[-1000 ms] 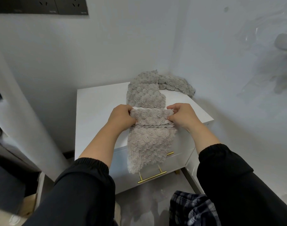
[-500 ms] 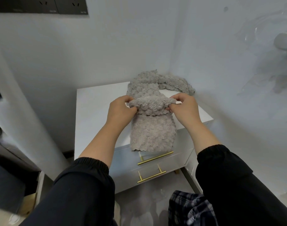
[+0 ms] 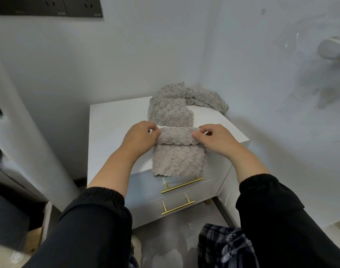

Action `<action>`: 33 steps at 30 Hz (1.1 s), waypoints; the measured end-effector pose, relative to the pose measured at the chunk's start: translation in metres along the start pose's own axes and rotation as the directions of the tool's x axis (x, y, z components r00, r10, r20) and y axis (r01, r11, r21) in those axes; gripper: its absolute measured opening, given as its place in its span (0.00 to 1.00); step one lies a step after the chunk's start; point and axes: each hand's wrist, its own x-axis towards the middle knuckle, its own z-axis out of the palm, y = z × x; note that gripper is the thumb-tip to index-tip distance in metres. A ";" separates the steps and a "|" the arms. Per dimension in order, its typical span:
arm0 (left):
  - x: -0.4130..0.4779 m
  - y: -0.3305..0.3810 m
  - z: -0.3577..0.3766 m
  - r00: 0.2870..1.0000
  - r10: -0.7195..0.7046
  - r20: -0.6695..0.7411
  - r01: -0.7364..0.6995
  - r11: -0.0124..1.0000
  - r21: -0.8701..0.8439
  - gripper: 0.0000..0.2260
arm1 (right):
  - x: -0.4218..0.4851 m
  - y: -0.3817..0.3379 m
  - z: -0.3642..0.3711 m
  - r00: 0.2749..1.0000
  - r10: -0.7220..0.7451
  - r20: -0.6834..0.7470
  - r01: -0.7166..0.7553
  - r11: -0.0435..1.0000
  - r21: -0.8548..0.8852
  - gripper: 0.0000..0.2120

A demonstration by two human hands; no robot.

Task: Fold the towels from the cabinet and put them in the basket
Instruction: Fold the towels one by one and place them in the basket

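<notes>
Between left hand [image 3: 140, 136] and right hand [image 3: 217, 140] lies the pinched towel [image 3: 177, 158].

My left hand [image 3: 140, 137] and right hand [image 3: 217, 141] pinch the two ends of a fold in the grey towel [image 3: 177, 159] on the white cabinet [image 3: 111, 132]; at twelve o'clock beyond it lies another towel [image 3: 171, 113], bunched.
</notes>
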 end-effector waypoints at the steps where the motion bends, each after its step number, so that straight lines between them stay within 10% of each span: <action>1: 0.000 -0.001 0.001 1.000 -0.011 0.021 0.011 1.000 -0.017 0.05 | 0.001 0.001 0.002 1.000 -0.006 -0.017 0.005 1.000 -0.023 0.14; 5: -0.001 -0.004 0.005 0.994 -0.041 0.101 0.048 0.996 -0.074 0.04 | 0.006 0.007 0.010 1.000 0.010 -0.018 -0.011 0.997 -0.076 0.04; 12: 0.004 0.001 0.006 0.999 -0.027 0.032 0.029 0.997 -0.078 0.23 | 0.015 0.001 0.008 0.998 0.042 -0.052 -0.041 0.999 0.020 0.26; 21: 0.009 0.009 0.012 0.964 0.065 -0.258 -0.069 0.998 -0.005 0.18 | 0.021 -0.004 0.018 0.941 -0.043 -0.336 0.067 0.996 0.060 0.15; 33: 0.000 0.006 0.003 0.977 0.126 -0.169 -0.152 0.978 -0.146 0.07 | 0.007 -0.005 0.005 0.958 -0.084 -0.274 0.123 0.984 0.129 0.06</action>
